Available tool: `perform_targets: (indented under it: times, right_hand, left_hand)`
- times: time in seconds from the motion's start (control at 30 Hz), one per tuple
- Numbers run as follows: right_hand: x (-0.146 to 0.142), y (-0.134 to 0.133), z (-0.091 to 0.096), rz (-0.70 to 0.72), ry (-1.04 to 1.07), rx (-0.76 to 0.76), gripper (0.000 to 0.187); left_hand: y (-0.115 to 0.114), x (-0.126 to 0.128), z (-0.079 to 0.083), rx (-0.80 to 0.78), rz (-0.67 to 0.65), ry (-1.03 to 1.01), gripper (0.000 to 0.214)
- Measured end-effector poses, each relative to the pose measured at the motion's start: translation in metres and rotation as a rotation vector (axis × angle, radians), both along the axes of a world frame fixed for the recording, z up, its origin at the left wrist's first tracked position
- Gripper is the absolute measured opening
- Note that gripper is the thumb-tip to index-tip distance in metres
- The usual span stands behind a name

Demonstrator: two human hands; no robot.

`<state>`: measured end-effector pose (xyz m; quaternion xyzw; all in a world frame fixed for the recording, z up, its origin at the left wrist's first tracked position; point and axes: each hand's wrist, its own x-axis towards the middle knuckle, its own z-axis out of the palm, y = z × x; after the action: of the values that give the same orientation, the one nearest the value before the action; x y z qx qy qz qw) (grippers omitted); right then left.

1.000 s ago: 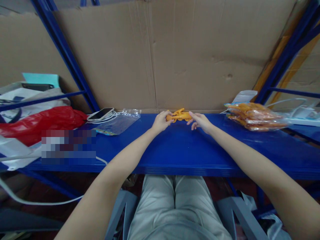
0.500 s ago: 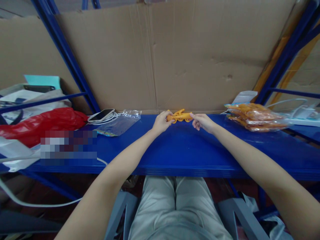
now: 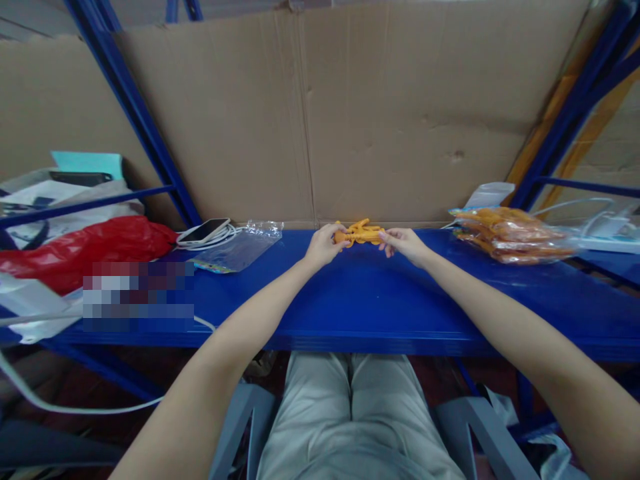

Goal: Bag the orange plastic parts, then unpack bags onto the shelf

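Note:
An orange plastic toy-like piece (image 3: 364, 233) with thin projecting parts spans the gap between my hands, low over the back of the blue shelf; its exact kind is too small to tell. My left hand (image 3: 324, 245) is closed around its rounded left end. At the right end, my right hand (image 3: 404, 245) pinches it between thumb and fingers, the other fingers curled. Left of my left hand lies a flat clear plastic bag (image 3: 245, 248) with a coloured strip along its lower edge.
A stack of bagged orange pieces (image 3: 510, 233) sits to the right. At left are a phone (image 3: 210, 230) on a coiled white cable (image 3: 227, 235), a red plastic bag (image 3: 100, 243) and a white box (image 3: 30, 300). Cardboard (image 3: 390, 120) walls the back between blue posts (image 3: 145, 127).
My right hand has shifted slightly left, its fingers closing in on the piece's right end. The piece has turned slightly. My left hand keeps its hold in the same place.

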<state>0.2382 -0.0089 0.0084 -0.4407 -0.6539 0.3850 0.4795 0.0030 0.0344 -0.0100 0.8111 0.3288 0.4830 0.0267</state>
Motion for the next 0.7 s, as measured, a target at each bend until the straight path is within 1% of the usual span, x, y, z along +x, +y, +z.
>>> perform_targets:
  times: [0.1,0.2,0.3,0.37,0.43,0.47,0.7]
  right_hand:
    - [-0.0033,-0.0017,0.0002,-0.048,0.046,-0.111,0.044]
    - [-0.007,-0.003,0.002,-0.095,0.115,-0.258,0.042]
    - [-0.0081,-0.0051,0.0055,-0.1,0.128,-0.339,0.038]
    - [-0.007,-0.0062,0.0072,-0.049,0.136,-0.341,0.029]
    - [-0.005,-0.0063,0.0071,0.007,0.166,-0.311,0.014]
    - [-0.004,-0.0059,0.0064,0.023,0.183,-0.288,0.012]
    - [-0.0004,-0.0019,-0.0006,0.065,0.193,-0.176,0.022]
  left_hand:
    - [-0.0029,0.0014,0.001,0.005,0.003,0.011,0.025]
    - [-0.0035,0.0028,0.0008,0.006,-0.007,0.031,0.027]
    - [-0.001,0.0032,0.0006,0.002,-0.014,0.036,0.026]
    - [0.0012,0.0022,0.0011,0.001,0.005,0.038,0.025]
    - [0.0028,0.0005,0.002,0.005,0.033,0.044,0.024]
    - [0.0032,-0.0005,0.0025,0.008,0.044,0.045,0.024]
    - [-0.0026,-0.0024,0.006,0.027,0.052,0.085,0.023]
